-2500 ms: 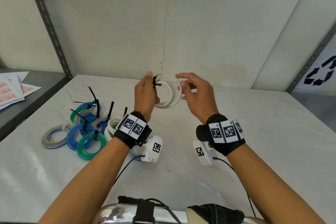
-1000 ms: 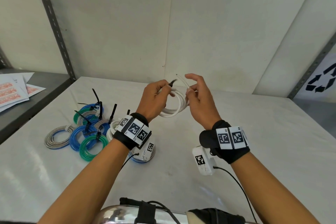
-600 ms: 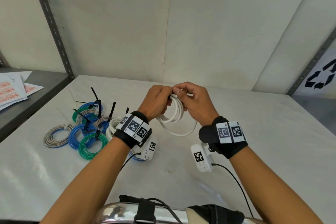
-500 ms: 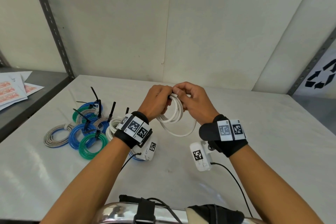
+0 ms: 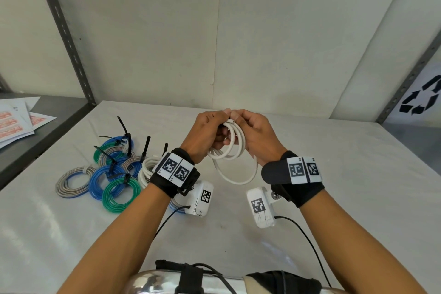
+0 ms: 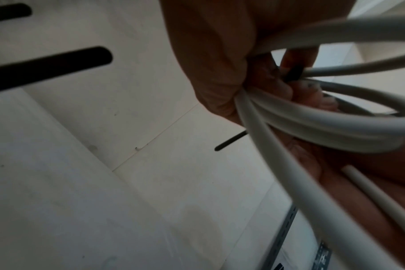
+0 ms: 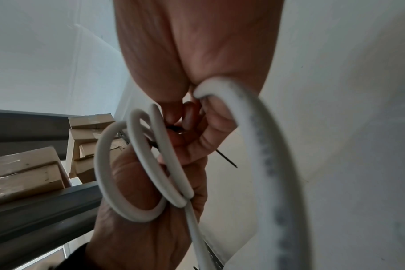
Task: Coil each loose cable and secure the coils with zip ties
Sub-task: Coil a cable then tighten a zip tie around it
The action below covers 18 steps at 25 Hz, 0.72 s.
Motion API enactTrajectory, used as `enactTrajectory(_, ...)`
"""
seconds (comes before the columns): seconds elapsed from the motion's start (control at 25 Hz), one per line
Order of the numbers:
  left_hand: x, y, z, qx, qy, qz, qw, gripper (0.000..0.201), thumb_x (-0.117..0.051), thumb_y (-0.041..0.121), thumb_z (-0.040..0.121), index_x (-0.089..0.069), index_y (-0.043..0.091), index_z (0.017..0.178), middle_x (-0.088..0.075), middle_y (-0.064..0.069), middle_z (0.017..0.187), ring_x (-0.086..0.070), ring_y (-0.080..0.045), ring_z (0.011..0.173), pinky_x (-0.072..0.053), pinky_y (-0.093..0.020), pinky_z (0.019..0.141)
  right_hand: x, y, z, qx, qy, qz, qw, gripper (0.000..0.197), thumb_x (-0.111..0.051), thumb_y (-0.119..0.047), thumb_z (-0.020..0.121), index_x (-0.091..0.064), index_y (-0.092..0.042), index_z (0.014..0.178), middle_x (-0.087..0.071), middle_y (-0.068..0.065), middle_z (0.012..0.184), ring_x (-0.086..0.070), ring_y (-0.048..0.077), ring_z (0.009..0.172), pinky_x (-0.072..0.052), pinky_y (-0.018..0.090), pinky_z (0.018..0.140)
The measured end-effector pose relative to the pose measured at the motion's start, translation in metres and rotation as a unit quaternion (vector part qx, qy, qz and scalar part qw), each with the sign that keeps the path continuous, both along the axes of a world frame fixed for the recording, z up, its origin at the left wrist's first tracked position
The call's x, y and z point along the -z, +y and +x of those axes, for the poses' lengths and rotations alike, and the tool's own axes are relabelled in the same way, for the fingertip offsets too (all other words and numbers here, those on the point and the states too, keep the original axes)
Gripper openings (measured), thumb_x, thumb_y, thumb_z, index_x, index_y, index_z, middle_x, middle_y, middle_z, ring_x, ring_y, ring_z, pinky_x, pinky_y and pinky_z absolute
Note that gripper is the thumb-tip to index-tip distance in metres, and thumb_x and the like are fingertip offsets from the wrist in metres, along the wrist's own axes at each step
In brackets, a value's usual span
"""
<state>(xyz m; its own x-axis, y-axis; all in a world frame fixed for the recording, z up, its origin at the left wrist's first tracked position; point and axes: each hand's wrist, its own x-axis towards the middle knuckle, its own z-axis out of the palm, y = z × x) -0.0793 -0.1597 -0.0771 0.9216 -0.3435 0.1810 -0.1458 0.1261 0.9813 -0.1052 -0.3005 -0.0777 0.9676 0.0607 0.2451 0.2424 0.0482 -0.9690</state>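
Note:
Above the white table [image 5: 334,186] both hands hold a coiled white cable [image 5: 230,150] at its top. My left hand [image 5: 207,133] curls round the bundled loops [image 6: 312,120], and one larger loop [image 5: 238,178] sags below. My right hand [image 5: 253,136] curls round the coil's right side, its fingertips meeting the left hand's. A thin black zip tie [image 6: 230,140] pokes out between the fingers; in the right wrist view the black zip tie [image 7: 227,159] passes behind the white cable [image 7: 164,159]. Which hand pinches the tie is hidden.
Several tied coils, blue, green, grey and white, lie at the table's left [image 5: 114,174], black zip tie tails [image 5: 123,126] sticking up. Papers [image 5: 16,119] lie on the dark shelf at far left. A wall stands close behind; a metal upright [image 5: 64,33] rises at left.
The hands came down from chest height and closed together on the coil's top. One loop slipped loose and now hangs lower. Over the last half second little has moved.

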Motion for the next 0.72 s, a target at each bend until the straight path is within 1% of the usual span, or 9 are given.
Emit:
enactTrajectory(0.08,-0.001,0.0,-0.002,-0.01,0.001,0.005,1.0,0.044,-0.042,0.02,0.106,-0.054,0.008,0.065,-0.057,-0.004,0.054,-0.05,-0.015,0.042,-0.031,-0.021,0.041,0.0,0.001,0.0,-0.007,0.005,0.004,1.0,0.021,-0.053,-0.018,0.103,-0.067,-0.003,0.109,-0.072,0.004,0.079,-0.069,0.018,0.071,-0.061,0.034,0.073)
enactTrajectory(0.28,0.0,-0.001,-0.003,-0.003,0.022,-0.004,1.0,0.041,-0.039,0.015,0.103,-0.052,0.011,0.064,-0.054,-0.005,0.053,-0.043,-0.013,0.039,-0.029,-0.018,0.037,0.0,0.002,0.0,0.008,0.011,-0.007,1.0,0.021,-0.053,-0.017,0.104,-0.066,-0.001,0.105,-0.072,0.01,0.082,-0.07,0.019,0.069,-0.062,0.03,0.067)
enactTrajectory(0.4,0.0,-0.002,-0.002,0.005,0.029,-0.006,1.0,0.04,-0.037,0.012,0.102,-0.047,0.012,0.064,-0.048,-0.002,0.05,-0.036,-0.011,0.038,-0.024,-0.018,0.038,0.001,0.001,0.001,0.016,-0.003,-0.016,1.0,0.02,-0.055,-0.018,0.103,-0.068,-0.004,0.104,-0.073,0.01,0.085,-0.071,0.02,0.073,-0.062,0.034,0.072)
enactTrajectory(0.48,0.0,0.0,0.003,0.002,0.035,-0.027,0.999,0.041,-0.036,0.011,0.101,-0.042,0.016,0.061,-0.036,0.003,0.048,-0.025,-0.01,0.039,-0.02,-0.018,0.039,0.0,-0.002,0.002,0.07,-0.021,-0.028,0.997,0.018,-0.056,-0.02,0.103,-0.068,-0.007,0.106,-0.072,0.01,0.091,-0.068,0.023,0.079,-0.062,0.039,0.075)
enactTrajectory(0.56,-0.004,0.007,0.014,-0.035,0.053,-0.074,0.995,0.047,-0.035,0.009,0.1,-0.042,0.022,0.055,-0.025,0.006,0.05,-0.017,-0.009,0.041,-0.017,-0.016,0.04,-0.004,-0.01,0.001,0.14,0.023,0.027,0.99,0.028,-0.055,-0.033,0.102,-0.065,-0.007,0.11,-0.066,0.007,0.088,-0.065,0.024,0.079,-0.06,0.04,0.071)
enactTrajectory(0.6,-0.006,0.012,0.02,-0.068,0.055,-0.09,0.992,0.048,-0.036,0.007,0.099,-0.043,0.022,0.054,-0.024,0.007,0.05,-0.017,-0.008,0.041,-0.018,-0.015,0.04,-0.007,-0.014,0.0,0.153,0.077,0.052,0.984,0.043,-0.054,-0.047,0.1,-0.063,-0.007,0.113,-0.066,0.007,0.088,-0.067,0.024,0.079,-0.06,0.04,0.07)
enactTrajectory(0.64,-0.01,0.016,0.023,-0.099,0.049,-0.094,0.989,0.044,-0.036,0.006,0.098,-0.044,0.02,0.057,-0.025,0.007,0.05,-0.018,-0.008,0.041,-0.019,-0.015,0.04,-0.009,-0.018,-0.003,0.143,0.135,0.05,0.979,0.059,-0.05,-0.062,0.094,-0.062,-0.008,0.115,-0.069,0.01,0.091,-0.07,0.026,0.081,-0.061,0.04,0.072)
enactTrajectory(0.68,-0.012,0.019,0.027,-0.129,0.037,-0.09,0.987,0.038,-0.037,0.006,0.097,-0.045,0.017,0.061,-0.028,0.008,0.049,-0.019,-0.008,0.041,-0.02,-0.016,0.04,-0.012,-0.019,-0.006,0.117,0.174,0.021,0.978,0.067,-0.048,-0.07,0.09,-0.062,-0.01,0.115,-0.073,0.013,0.095,-0.072,0.027,0.083,-0.061,0.041,0.074)
enactTrajectory(0.72,-0.014,0.02,0.029,-0.155,0.025,-0.083,0.984,0.034,-0.038,0.006,0.096,-0.045,0.015,0.065,-0.032,0.01,0.047,-0.021,-0.008,0.04,-0.021,-0.016,0.041,-0.011,-0.017,-0.007,0.088,0.177,-0.008,0.98,0.065,-0.051,-0.068,0.089,-0.063,-0.009,0.114,-0.074,0.014,0.096,-0.073,0.028,0.083,-0.062,0.04,0.075)
